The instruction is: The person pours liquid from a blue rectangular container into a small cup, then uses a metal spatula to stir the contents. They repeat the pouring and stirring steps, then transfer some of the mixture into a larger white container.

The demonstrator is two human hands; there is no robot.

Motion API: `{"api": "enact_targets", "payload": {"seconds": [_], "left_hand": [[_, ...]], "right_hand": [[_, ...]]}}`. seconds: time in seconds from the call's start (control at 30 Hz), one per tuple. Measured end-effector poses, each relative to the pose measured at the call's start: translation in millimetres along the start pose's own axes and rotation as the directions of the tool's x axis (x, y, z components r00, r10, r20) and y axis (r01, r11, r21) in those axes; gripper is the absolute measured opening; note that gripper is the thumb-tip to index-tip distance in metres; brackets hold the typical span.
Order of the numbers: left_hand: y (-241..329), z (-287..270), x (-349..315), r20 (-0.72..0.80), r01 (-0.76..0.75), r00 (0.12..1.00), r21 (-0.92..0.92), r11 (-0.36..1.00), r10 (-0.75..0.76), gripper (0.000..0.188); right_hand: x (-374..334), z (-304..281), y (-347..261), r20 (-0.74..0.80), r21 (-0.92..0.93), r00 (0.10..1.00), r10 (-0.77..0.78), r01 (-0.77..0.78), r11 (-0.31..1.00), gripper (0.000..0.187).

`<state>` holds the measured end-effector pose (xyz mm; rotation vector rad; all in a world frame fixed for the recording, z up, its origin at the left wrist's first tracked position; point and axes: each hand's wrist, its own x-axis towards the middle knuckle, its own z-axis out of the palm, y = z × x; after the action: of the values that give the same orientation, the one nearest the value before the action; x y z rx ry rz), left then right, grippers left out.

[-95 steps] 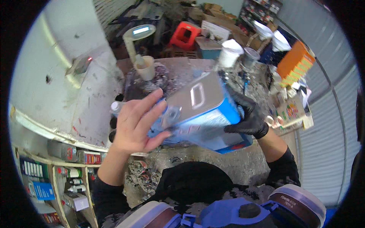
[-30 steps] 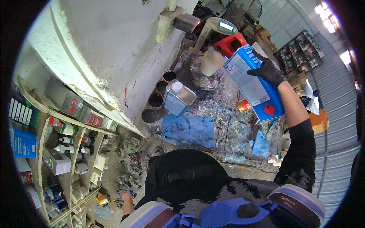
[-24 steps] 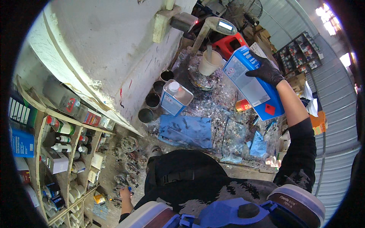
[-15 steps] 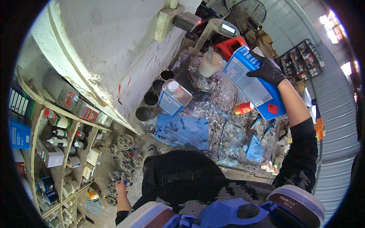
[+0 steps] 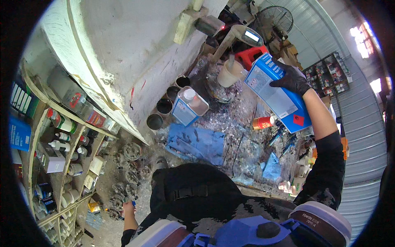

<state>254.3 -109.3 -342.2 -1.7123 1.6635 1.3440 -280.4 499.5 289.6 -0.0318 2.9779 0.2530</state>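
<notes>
A person's black-gloved right hand [image 5: 291,78] is clamped over the top of a large blue rectangular metal can [image 5: 276,95], holding it tilted above a paint-crusted workbench [image 5: 230,123] beside one cream plastic cup [image 5: 228,73]. On the bench stand one smaller blue rectangular tin with a white cap [image 5: 188,106], three dark round pots [image 5: 164,106] in a row along the wall, and one red spray can [image 5: 263,122] lying on its side. The bare left hand [image 5: 128,207] hangs low near the floor, closed around a small blue-tipped object I cannot identify
</notes>
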Motion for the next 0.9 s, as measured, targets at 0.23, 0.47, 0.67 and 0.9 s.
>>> {"api": "enact_targets", "payload": {"seconds": [0.23, 0.47, 0.67, 0.9], "left_hand": [[24.5, 3.4, -5.2, 0.048, 0.037, 0.998, -0.044, 0.998, -0.035, 0.037], [37.1, 4.2, -2.3, 0.030, -0.007, 0.999, -0.062, 0.998, 0.009, 0.034], [35.9, -0.3, 7.2, 0.023, -0.018, 1.000, 0.028, 0.999, 0.017, 0.039], [34.3, -1.0, 1.8, -0.014, -0.041, 0.999, 0.084, 0.996, 0.042, 0.042]], "right_hand": [[-2.9, 2.4, 4.1, -0.032, 0.018, 0.999, -0.014, 0.014, 1.000, 0.105], [-4.6, 4.9, 6.2, -0.041, -0.007, 0.999, 0.021, -0.021, 1.000, 0.106], [-5.3, 5.8, 8.1, -0.057, 0.040, 0.998, 0.004, -0.002, 0.999, 0.107], [-3.7, 5.3, 13.0, -0.047, 0.030, 0.999, 0.023, -0.021, 0.999, 0.107]]}}
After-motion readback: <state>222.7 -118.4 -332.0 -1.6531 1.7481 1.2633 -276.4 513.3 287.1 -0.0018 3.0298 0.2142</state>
